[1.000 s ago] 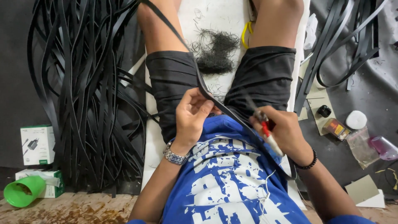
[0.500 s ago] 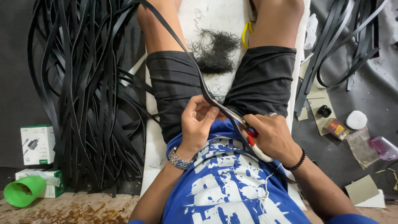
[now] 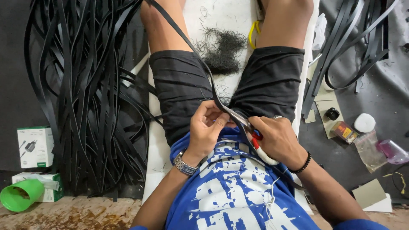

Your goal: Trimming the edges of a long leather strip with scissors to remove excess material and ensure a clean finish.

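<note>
— Far left? 
— Green cup (image 3: 17, 196) lying on its side, near edge; two small white boxes (image 3: 35, 147) beside it. Then a big heap of black strips (image 3: 85, 93) sprawled over the dark floor.

— And the middle? 
— White mat (image 3: 221, 17) under the legs, with a tuft of black shavings (image 3: 223, 51) between the knees. One long black strip (image 3: 191, 47) running from the far knee down across the left thigh into the lap.

— Left hand? 
— Left hand (image 3: 206, 127), metal watch (image 3: 185, 164) on the wrist, fingers (image 3: 213, 114) curled and pinching that strip just above the shirt hem.

— Right hand? 
— Right hand (image 3: 277, 138), black bead bracelet (image 3: 303, 164), fingers wrapped tight round red-handled scissors (image 3: 251, 131). Blades meeting the strip right beside the left thumb; whether parted or closed, cannot tell.

— Further right? 
— More black strips (image 3: 349, 47) in a loose bundle, far right. Nearer: a small dark bottle (image 3: 332, 113), a white round lid (image 3: 364, 122), a clear plastic bag (image 3: 375, 147), and card offcuts (image 3: 370, 194) on the grey floor.
</note>
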